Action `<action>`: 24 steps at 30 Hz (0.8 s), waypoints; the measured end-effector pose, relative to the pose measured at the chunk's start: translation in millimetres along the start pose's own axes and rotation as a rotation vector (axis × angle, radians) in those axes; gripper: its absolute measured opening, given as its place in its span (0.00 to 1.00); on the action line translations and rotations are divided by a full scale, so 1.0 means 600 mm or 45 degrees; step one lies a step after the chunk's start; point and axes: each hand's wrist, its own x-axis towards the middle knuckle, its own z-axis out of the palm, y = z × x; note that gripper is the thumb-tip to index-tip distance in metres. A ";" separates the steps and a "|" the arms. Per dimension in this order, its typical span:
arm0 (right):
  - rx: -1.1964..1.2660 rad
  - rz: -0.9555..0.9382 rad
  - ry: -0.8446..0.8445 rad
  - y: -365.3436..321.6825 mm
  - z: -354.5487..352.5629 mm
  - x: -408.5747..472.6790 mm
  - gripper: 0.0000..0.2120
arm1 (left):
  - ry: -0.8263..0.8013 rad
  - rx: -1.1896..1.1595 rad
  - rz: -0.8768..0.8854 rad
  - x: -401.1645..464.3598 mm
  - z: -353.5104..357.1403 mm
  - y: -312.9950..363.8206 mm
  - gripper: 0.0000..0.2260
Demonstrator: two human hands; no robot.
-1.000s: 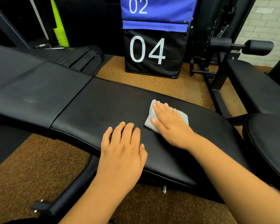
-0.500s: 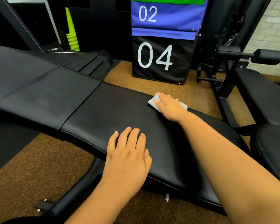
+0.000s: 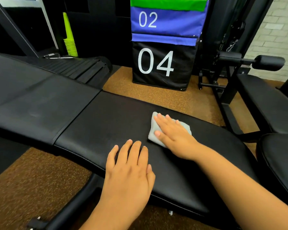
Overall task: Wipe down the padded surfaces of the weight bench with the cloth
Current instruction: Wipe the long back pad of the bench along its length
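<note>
Mid-frame, the right hand (image 3: pixel 173 135) presses the cloth (image 3: pixel 154 128) flat-fingered on the seat pad (image 3: pixel 106 123); the left hand (image 3: pixel 130 168) rests open. Next, probably the back pad (image 3: pixel 32 100) at left.

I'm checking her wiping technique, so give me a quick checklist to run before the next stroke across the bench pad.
1. Cloth lies flat on the seat pad: ok.
2. Right hand presses the cloth with straight fingers: ok.
3. Left hand rests flat on the pad, bracing: ok.
4. Left hand lies apart from the cloth: ok.
5. Back pad bare of objects, ready for wiping: ok.
6. Cloth damp or clean enough: cannot tell.
</note>
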 end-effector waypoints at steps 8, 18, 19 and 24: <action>-0.031 0.328 0.064 0.037 -0.044 0.160 0.26 | 0.022 0.010 -0.015 -0.001 0.003 -0.001 0.21; -0.039 0.259 -0.021 -0.030 -0.061 0.238 0.28 | 0.111 0.036 -0.030 0.003 0.015 0.000 0.21; -0.027 0.236 -0.005 -0.026 -0.057 0.237 0.27 | 0.115 0.037 -0.028 0.003 0.015 0.000 0.22; 0.041 0.241 0.039 0.038 -0.053 0.200 0.26 | 0.110 0.034 -0.021 0.002 0.015 -0.001 0.21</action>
